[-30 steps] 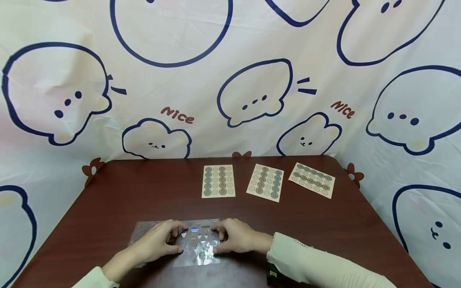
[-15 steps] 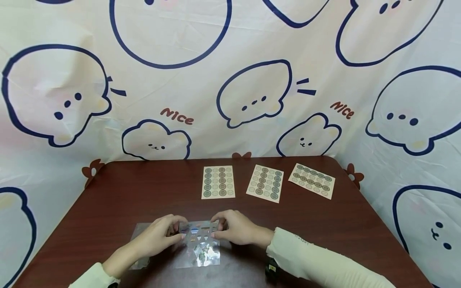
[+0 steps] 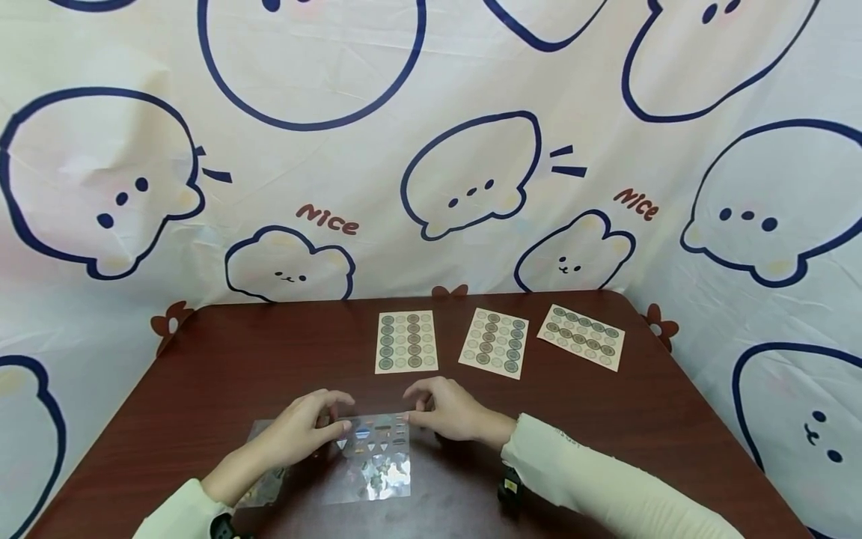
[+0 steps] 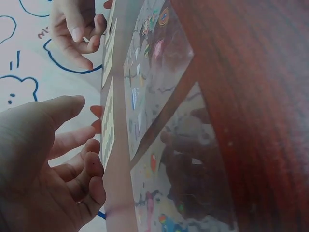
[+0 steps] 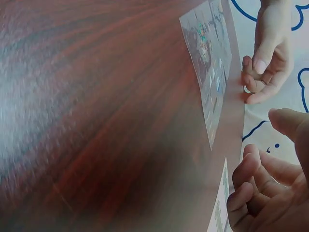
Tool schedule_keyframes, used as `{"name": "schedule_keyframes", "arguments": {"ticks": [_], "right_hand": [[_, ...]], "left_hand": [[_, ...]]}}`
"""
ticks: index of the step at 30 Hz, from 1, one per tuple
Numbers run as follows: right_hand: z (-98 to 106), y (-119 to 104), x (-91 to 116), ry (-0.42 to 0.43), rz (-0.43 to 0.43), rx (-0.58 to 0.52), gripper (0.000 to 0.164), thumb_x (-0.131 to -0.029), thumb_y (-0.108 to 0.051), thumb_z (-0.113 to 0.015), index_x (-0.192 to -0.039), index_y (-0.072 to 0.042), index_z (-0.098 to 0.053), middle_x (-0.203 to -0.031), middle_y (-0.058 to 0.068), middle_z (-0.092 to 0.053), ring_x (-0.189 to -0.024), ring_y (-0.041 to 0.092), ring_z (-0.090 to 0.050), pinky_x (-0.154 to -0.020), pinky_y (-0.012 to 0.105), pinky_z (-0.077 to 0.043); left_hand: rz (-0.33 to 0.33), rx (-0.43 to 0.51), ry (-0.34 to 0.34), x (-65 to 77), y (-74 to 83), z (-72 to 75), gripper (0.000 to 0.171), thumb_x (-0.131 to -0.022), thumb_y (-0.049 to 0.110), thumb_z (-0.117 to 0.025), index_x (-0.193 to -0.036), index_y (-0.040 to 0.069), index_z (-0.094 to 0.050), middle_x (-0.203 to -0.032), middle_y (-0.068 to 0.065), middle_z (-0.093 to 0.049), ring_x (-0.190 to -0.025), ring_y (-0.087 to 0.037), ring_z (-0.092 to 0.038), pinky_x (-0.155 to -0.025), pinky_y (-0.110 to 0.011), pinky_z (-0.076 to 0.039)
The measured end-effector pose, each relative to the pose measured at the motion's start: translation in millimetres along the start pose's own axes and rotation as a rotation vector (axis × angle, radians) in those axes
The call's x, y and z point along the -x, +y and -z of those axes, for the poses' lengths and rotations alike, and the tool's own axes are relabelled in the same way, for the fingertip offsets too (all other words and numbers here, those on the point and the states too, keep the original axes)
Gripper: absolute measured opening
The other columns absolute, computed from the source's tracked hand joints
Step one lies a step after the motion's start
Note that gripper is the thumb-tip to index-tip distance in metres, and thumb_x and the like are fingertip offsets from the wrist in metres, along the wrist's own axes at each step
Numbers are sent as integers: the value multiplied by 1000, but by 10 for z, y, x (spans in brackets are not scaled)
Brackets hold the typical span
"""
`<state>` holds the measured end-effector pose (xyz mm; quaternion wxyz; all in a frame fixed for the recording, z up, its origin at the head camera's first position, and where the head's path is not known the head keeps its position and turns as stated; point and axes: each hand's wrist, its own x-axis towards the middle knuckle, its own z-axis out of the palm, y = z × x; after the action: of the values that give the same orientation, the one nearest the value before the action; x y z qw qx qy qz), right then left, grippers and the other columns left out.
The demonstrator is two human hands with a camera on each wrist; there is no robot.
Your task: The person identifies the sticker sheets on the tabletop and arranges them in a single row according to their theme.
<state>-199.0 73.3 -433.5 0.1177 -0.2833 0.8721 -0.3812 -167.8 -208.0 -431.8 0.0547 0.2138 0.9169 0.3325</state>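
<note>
A clear plastic sheet (image 3: 370,468) printed with small coloured shapes, seemingly stickers, lies flat near the front of the table. Over its far left corner hovers my left hand (image 3: 296,430), fingers loosely bent and nothing between them. My right hand (image 3: 451,412) is above the far right corner, likewise holding nothing, thumb and fingers apart. Both wrist views show the hands raised off the tabletop. Left of the first sheet lies a second clear sheet (image 4: 186,169) with coloured prints, partly hidden under my left forearm in the head view.
Three cream cards with rows of round stickers lie toward the back: a left card (image 3: 407,342), a middle card (image 3: 494,343) and a tilted right card (image 3: 581,337). Behind the dark wooden table (image 3: 269,352) hangs a cartoon-printed cloth (image 3: 377,165).
Both hands have come off the printed sheet, moving up and toward the back of the table. The right hand has also shifted slightly right. The sheet stays in place.
</note>
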Motion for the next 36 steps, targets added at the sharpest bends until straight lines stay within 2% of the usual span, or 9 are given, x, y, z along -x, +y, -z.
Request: {"name": "schedule_keyframes", "arguments": {"ticks": [4, 9, 15, 20, 27, 36], "right_hand": [[58, -1, -1, 15, -6, -10, 32, -94, -20, -71, -120, -1, -68, -77, -3, -64, -59, 3, -55, -63, 20, -47], [103, 16, -21, 23, -19, -22, 33, -95, -21, -70, -121, -1, -68, -75, -3, -66, -61, 7, -60, -67, 22, -49], [144, 45, -39, 39, -37, 28, 32, -95, -22, -70, -121, -3, -68, -75, -6, -64, -55, 4, -56, -67, 23, -48], [186, 67, -31, 40, -62, 65, 33, -95, -24, -70, -121, -4, -68, -74, -7, -62, -54, 4, -53, -66, 23, -46], [246, 87, -59, 45, -49, 81, 32, -95, -22, -70, -119, -1, -69, -75, -4, -64, -56, 3, -54, -66, 22, -46], [299, 140, -143, 59, -43, 72, 31, -95, -20, -69, -118, 0, -68, -77, -2, -62, -56, 5, -52, -64, 23, -45]], "left_hand": [[-9, -1, 12, -48, 18, 23, 30, -96, 21, -69, -123, 7, -66, -87, 2, -57, -61, -4, -44, -55, -24, -41], [18, 11, 5, -111, 30, 42, 30, -97, 20, -68, -124, 6, -66, -88, 0, -58, -62, -7, -45, -55, -25, -40], [30, 27, -15, -165, 22, 28, 29, -98, 19, -67, -124, 6, -66, -88, -1, -60, -63, -8, -47, -55, -25, -43], [26, 21, -3, -216, 27, 27, 28, -97, 17, -67, -122, 5, -67, -89, -1, -61, -64, -8, -48, -56, -25, -43], [12, 10, -3, -310, -13, 22, 27, -98, 15, -65, -122, 4, -66, -88, 0, -62, -65, -10, -50, -58, -25, -44], [43, 9, 16, -434, -20, 33, 25, -98, 14, -66, -121, 4, -67, -90, -2, -63, -71, -12, -52, -60, -25, -45]]}}
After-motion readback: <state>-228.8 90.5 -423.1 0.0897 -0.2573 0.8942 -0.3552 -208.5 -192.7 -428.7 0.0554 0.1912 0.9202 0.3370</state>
